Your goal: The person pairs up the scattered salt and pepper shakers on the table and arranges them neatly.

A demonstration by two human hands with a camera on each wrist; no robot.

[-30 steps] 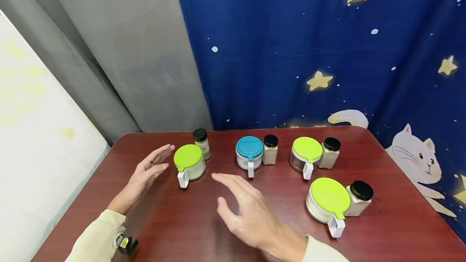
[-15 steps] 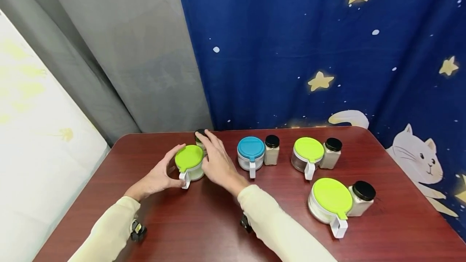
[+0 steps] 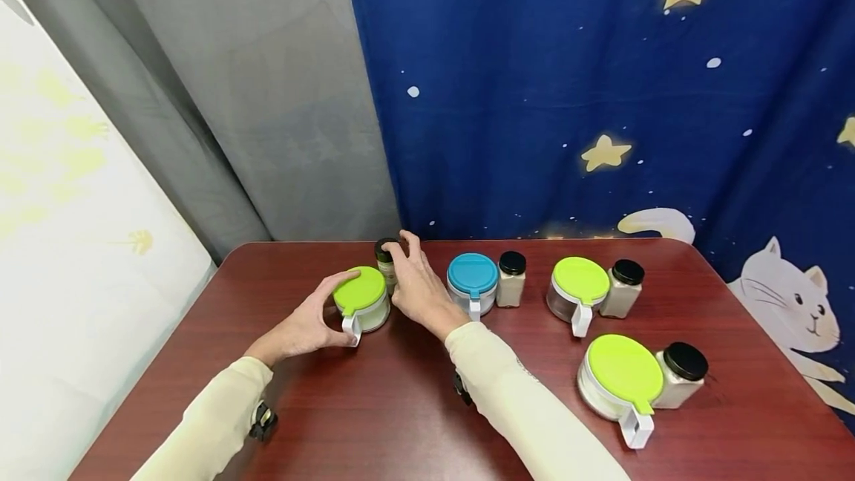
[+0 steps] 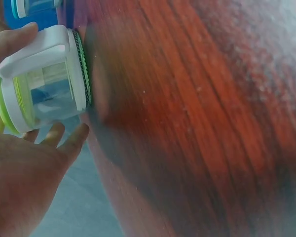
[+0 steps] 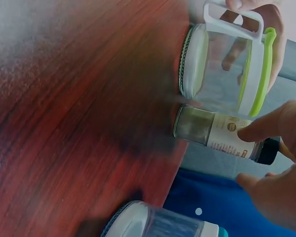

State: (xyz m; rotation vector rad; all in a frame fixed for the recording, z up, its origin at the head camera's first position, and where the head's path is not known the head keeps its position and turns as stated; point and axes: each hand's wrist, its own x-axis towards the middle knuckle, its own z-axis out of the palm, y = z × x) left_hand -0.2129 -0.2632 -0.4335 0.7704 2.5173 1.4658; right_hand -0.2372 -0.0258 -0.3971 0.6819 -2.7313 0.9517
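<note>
On the left part of the table stands a clear seasoning jar point(image 3: 361, 290) with a lime-green lid and white handle. My left hand point(image 3: 302, 326) holds it, thumb on the handle and fingers around its far side; the left wrist view shows the jar point(image 4: 52, 91) upright against the tabletop. Close behind it is a small glass spice bottle point(image 5: 229, 136) with a black cap and a pale label. My right hand point(image 3: 422, 286) grips this bottle near the top, its thumb on the label in the right wrist view. The bottle is partly hidden by the fingers in the head view.
Right of my right hand stand a blue-lidded jar point(image 3: 473, 273) and a black-capped shaker point(image 3: 511, 278). Farther right are two more green-lidded jars, one back point(image 3: 580, 280) and one nearer point(image 3: 624, 370), each beside a black-capped shaker. Curtains hang behind the table point(image 3: 401, 407).
Both hands have reached to the left jar and bottle: the left hand came in from the left onto the jar, the right hand moved up and left to the bottle. The head view has shifted slightly.
</note>
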